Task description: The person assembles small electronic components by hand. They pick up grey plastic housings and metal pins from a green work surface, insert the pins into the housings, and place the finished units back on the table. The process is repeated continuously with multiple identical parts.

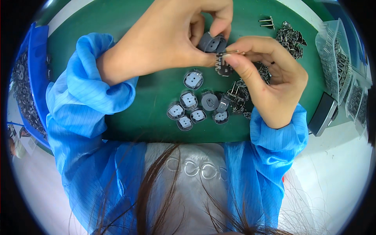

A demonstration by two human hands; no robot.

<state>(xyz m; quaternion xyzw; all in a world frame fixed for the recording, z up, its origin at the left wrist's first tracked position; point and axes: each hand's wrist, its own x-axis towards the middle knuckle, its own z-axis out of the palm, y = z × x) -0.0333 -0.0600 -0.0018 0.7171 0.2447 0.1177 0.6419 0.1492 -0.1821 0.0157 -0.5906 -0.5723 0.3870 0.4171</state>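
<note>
My left hand [176, 37] is closed around a dark grey round plastic housing [213, 43] with a pair of small holes inside it. The fingers of my right hand [270, 70] pinch a small black board with metal pins [224, 69], close beside the housing. Its thin pins lie between my right thumb and forefinger, and my left thumb tip meets the board's edge. Below the hands, several grey housings with pale inserts [188, 100] sit on the green table [149, 117]. One round grey piece [210, 102] among them shows a plain disc face.
Loose black boards with metal pins [290, 41] are heaped at the right, partly behind my right hand. A single pinned board [267, 22] lies apart. Clear bins of metal parts [337, 58] and a small black device [323, 113] stand right; a blue bin [37, 35] stands left.
</note>
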